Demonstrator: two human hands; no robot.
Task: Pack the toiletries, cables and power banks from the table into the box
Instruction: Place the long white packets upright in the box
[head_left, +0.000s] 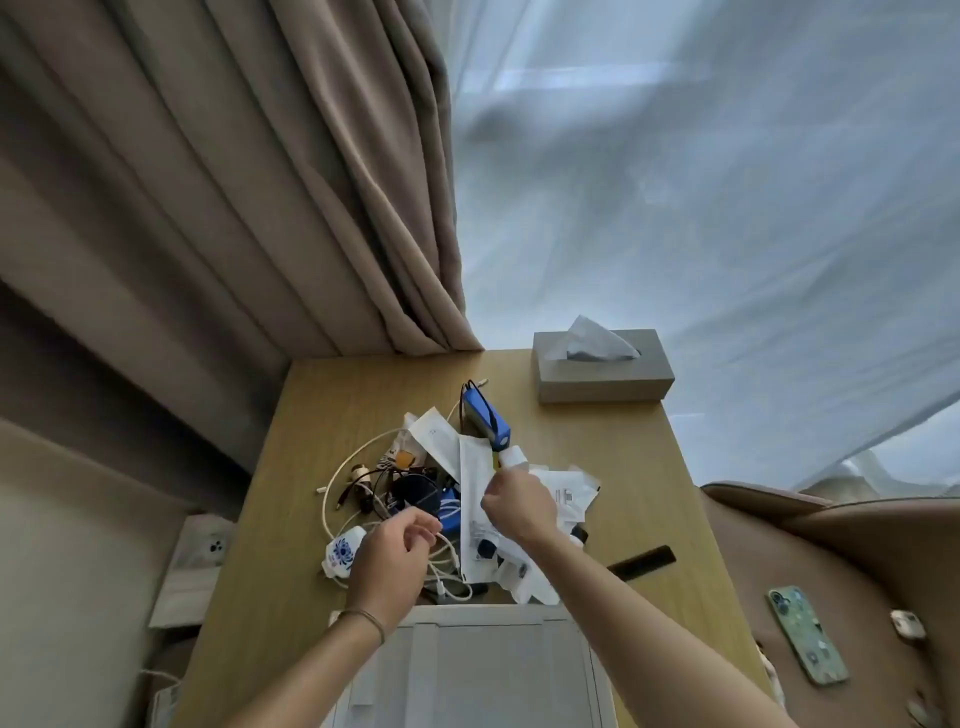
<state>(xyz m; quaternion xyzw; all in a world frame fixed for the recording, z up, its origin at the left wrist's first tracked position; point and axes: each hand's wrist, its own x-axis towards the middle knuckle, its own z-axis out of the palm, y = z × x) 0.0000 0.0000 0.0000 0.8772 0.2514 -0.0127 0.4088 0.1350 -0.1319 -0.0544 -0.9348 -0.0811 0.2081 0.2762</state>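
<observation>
On the light wooden table (311, 519) lies a tangle of glossy white cables (343, 483), crinkled white paper sachets (475, 483) and a blue rectangular power bank (485, 415). The right hand (519, 506) curls round a small white plastic bottle (511, 458). The left hand (392, 558) pinches what seems a white cable. The open white cardboard box (467, 660) sits nearest, partly hidden by both forearms. A grey tissue box (605, 371) stands far right.
</observation>
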